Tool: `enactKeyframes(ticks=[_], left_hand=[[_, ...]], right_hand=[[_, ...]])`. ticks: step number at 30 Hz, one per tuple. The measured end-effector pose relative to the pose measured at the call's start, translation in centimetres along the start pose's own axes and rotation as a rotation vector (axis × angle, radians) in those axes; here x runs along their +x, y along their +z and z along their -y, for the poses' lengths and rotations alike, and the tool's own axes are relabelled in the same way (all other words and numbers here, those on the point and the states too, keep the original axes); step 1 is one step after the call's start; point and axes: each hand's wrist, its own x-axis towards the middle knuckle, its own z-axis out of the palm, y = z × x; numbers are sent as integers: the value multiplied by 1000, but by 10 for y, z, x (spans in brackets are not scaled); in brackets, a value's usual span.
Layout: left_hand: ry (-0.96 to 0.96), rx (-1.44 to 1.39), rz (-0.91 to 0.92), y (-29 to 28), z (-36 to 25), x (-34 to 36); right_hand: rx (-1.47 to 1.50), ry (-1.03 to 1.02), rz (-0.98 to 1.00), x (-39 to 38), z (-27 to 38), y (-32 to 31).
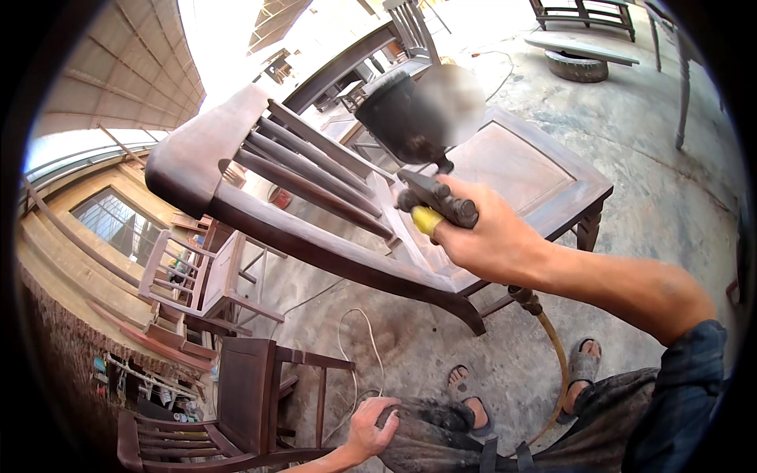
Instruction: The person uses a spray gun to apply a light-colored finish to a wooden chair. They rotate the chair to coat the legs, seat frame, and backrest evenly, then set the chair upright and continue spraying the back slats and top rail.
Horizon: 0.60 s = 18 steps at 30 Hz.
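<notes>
My right hand (493,236) is wrapped around a spray gun (438,199), with a dark cup (394,118) above it and a tan hose (558,347) hanging below. Something yellow (426,221) shows by the thumb. The gun is over a wooden chair (331,251) with a dark frame, slatted back and paler, hazy seat panel. From this view the gun and cup hide part of the slats and seat. A blurred patch covers the cup's right side. My left hand (371,430) rests on my knee, fingers laid over it, holding nothing.
Lower left stands a dark brown chair (248,386); beyond it is a paler, unfinished-looking chair (209,272). A thin white cable (371,331) loops over the concrete floor. Far right, a board (583,49) lies on a tyre (576,67). More furniture stands at the back.
</notes>
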Motion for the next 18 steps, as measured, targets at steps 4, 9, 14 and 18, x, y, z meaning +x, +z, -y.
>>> enactKeyframes(ticks=[4, 9, 14, 18], left_hand=[[-17, 2, -7, 1, 1, -2], [-13, -8, -13, 2, 1, -1], [-18, -22, -14, 2, 0, 0], [-21, -20, -12, -1, 0, 0]], right_hand=[[32, -89, 42, 17, 41, -5], [25, -197, 32, 35, 85, -10], [249, -382, -74, 44, 77, 2], [66, -230, 12, 29, 47, -2]])
